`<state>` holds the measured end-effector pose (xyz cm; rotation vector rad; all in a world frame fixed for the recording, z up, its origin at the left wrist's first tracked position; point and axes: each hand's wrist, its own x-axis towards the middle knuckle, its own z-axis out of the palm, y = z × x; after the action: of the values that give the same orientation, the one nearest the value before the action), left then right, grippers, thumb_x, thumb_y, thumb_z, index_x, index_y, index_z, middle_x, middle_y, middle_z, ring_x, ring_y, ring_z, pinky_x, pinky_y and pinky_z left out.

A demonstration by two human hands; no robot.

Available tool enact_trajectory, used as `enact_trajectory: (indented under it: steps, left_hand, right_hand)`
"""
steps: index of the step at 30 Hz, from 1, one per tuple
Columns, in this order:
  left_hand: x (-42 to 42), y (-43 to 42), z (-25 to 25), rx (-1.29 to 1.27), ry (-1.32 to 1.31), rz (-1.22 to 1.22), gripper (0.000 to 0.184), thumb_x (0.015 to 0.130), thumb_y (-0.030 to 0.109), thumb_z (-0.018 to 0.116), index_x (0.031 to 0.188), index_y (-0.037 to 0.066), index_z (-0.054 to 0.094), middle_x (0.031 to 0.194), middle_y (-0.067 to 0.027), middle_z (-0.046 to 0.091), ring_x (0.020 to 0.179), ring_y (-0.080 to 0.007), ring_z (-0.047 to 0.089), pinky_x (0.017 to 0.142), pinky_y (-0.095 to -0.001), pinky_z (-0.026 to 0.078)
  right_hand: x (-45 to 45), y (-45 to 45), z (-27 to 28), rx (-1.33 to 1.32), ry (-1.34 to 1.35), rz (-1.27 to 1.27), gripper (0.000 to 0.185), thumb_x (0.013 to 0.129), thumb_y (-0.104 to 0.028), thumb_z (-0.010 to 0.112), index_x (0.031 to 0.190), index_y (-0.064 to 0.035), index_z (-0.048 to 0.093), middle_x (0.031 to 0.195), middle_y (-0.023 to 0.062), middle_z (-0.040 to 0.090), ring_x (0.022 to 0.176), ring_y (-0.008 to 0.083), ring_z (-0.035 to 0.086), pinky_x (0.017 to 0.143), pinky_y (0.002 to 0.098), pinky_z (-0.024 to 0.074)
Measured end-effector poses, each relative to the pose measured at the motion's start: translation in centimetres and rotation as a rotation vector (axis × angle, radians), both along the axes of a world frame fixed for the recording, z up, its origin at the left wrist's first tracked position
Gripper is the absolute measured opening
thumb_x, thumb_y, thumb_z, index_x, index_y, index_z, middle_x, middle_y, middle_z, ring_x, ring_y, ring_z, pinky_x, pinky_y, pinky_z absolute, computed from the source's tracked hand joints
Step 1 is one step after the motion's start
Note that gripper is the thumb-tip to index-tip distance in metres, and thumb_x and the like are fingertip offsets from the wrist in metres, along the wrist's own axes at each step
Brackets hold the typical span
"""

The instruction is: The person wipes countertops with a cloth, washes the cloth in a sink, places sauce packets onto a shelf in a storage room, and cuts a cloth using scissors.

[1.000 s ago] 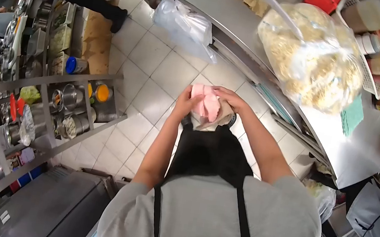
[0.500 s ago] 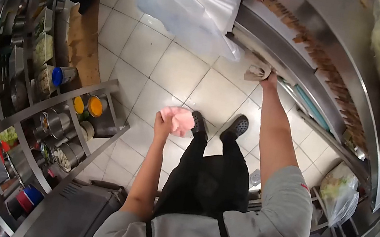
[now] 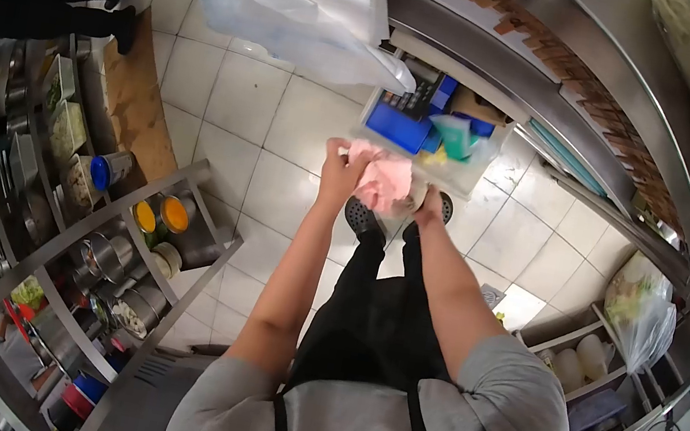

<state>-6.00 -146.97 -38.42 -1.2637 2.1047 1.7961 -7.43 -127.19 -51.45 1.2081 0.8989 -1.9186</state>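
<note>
A crumpled pink cloth or paper [image 3: 383, 178] hangs between my two hands, above my dark clogs. The fingers of my left hand [image 3: 341, 171] are closed on its left edge. On its other side, my right hand [image 3: 429, 207] is closed around a small pale, greyish crumpled piece [image 3: 415, 195], which lies against the pink one; whether it is cloth or paper I cannot tell. Just beyond my hands is a pulled-out drawer [image 3: 376, 140]. In it lie a dark calculator [image 3: 410, 97], a blue box [image 3: 398, 128] and a teal-green packet [image 3: 457, 137].
Clear plastic bags [image 3: 298, 7] hang at the top, near the drawer. A metal shelf rack [image 3: 101, 225] with pots and orange-topped containers stands at left. Another person's dark-clothed legs [image 3: 79, 2] show at upper left. A bag of vegetables [image 3: 636, 305] hangs at right.
The drawer, closed before, is now open with its contents showing. My right hand has come from the drawer front back toward me. My left hand has brought the pink piece forward and right.
</note>
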Motion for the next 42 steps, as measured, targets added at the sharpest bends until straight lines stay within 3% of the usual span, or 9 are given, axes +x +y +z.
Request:
enact_trajectory:
  steps: [5, 10, 23, 26, 31, 35, 37, 39, 42]
  left_hand:
    - [-4.2, 2.8, -3.8, -0.012, 0.064, -0.251, 0.03, 0.076, 0.022, 0.066, 0.089, 0.002, 0.048, 0.06, -0.008, 0.052, 0.052, -0.0152, 0.05, 0.048, -0.0285, 0.041]
    - [-8.0, 4.6, -3.6, 0.161, 0.162, 0.027, 0.028, 0.078, 0.018, 0.064, 0.095, 0.002, 0.048, 0.073, -0.006, 0.054, 0.06, -0.0103, 0.05, 0.053, -0.0244, 0.042]
    - [-4.5, 8.2, -8.1, -0.206, 0.252, -0.163, 0.034, 0.072, 0.009, 0.063, 0.101, -0.002, 0.047, 0.093, -0.0093, 0.054, 0.083, -0.0169, 0.053, 0.072, -0.0285, 0.045]
    - [-8.1, 12.4, -10.2, 0.037, -0.059, -0.234, 0.036, 0.074, 0.01, 0.062, 0.105, 0.0, 0.049, 0.106, -0.0113, 0.055, 0.093, -0.0188, 0.055, 0.078, -0.0306, 0.046]
    - [-12.8, 16.2, -12.1, 1.765, 0.372, 0.307, 0.046, 0.088, 0.039, 0.041, 0.115, 0.002, 0.046, 0.11, -0.0145, 0.054, 0.102, -0.0238, 0.053, 0.087, -0.0368, 0.048]
    - [-14.5, 17.3, -16.0, 1.481, 0.294, 0.484, 0.047, 0.087, 0.038, 0.043, 0.113, -0.001, 0.047, 0.109, -0.0149, 0.054, 0.103, -0.0245, 0.052, 0.086, -0.0371, 0.046]
    - [-14.9, 17.1, -17.8, 1.461, 0.336, 0.492, 0.046, 0.087, 0.038, 0.043, 0.113, -0.001, 0.047, 0.109, -0.0148, 0.054, 0.103, -0.0243, 0.052, 0.086, -0.0369, 0.046]
    - [-15.5, 16.6, -19.2, 1.422, 0.364, 0.505, 0.046, 0.087, 0.037, 0.044, 0.113, -0.001, 0.047, 0.109, -0.0147, 0.054, 0.103, -0.024, 0.052, 0.086, -0.0368, 0.046]
    - [-16.2, 15.8, -21.2, 1.365, 0.399, 0.512, 0.046, 0.087, 0.036, 0.044, 0.113, -0.001, 0.048, 0.109, -0.0145, 0.054, 0.103, -0.0236, 0.052, 0.087, -0.0365, 0.045]
  right_hand:
    - [3.7, 2.2, -1.1, -0.118, 0.002, -0.086, 0.038, 0.09, -0.031, 0.037, 0.116, -0.006, 0.049, 0.11, 0.0081, 0.057, 0.096, 0.0242, 0.057, 0.085, 0.0396, 0.0453]
    - [-3.5, 7.4, 6.5, 0.363, 0.462, 0.823, 0.02, 0.079, -0.017, 0.052, 0.091, -0.0035, 0.062, 0.085, 0.0096, 0.063, 0.079, 0.021, 0.059, 0.068, 0.0318, 0.0489]
    - [-17.8, 4.9, 2.5, -0.212, 0.039, -0.222, 0.028, 0.088, -0.025, 0.043, 0.1, -0.0041, 0.056, 0.099, 0.0141, 0.06, 0.091, 0.0308, 0.058, 0.082, 0.0444, 0.0471]
    - [-18.3, 4.2, 7.1, -0.131, -0.042, -0.171, 0.032, 0.089, -0.026, 0.037, 0.103, -0.0039, 0.055, 0.101, 0.0137, 0.06, 0.09, 0.03, 0.058, 0.08, 0.0434, 0.0491]
    - [-18.3, 6.5, 2.9, -0.149, 0.049, -0.081, 0.029, 0.089, -0.021, 0.039, 0.101, -0.001, 0.055, 0.099, 0.016, 0.06, 0.086, 0.0302, 0.06, 0.076, 0.0427, 0.0509]
    - [-15.3, 7.7, 2.8, 0.036, 0.069, -0.091, 0.022, 0.084, -0.01, 0.046, 0.1, 0.002, 0.056, 0.092, 0.0178, 0.061, 0.08, 0.0287, 0.061, 0.071, 0.0392, 0.051]
    - [-13.2, 9.6, 5.1, 0.788, 0.679, 1.175, 0.029, 0.074, -0.017, 0.058, 0.1, -0.0043, 0.058, 0.094, 0.0124, 0.063, 0.084, 0.0242, 0.061, 0.073, 0.0336, 0.0478]
    - [-11.7, 8.5, 5.5, 0.889, 0.396, 0.492, 0.024, 0.072, -0.013, 0.061, 0.094, -0.0021, 0.06, 0.086, 0.0118, 0.063, 0.08, 0.02, 0.06, 0.071, 0.0287, 0.047]
    - [-12.0, 8.5, 5.4, 0.889, 0.696, 0.809, 0.028, 0.074, -0.015, 0.063, 0.097, 0.0004, 0.058, 0.084, 0.0125, 0.062, 0.078, 0.0179, 0.059, 0.069, 0.0277, 0.0467]
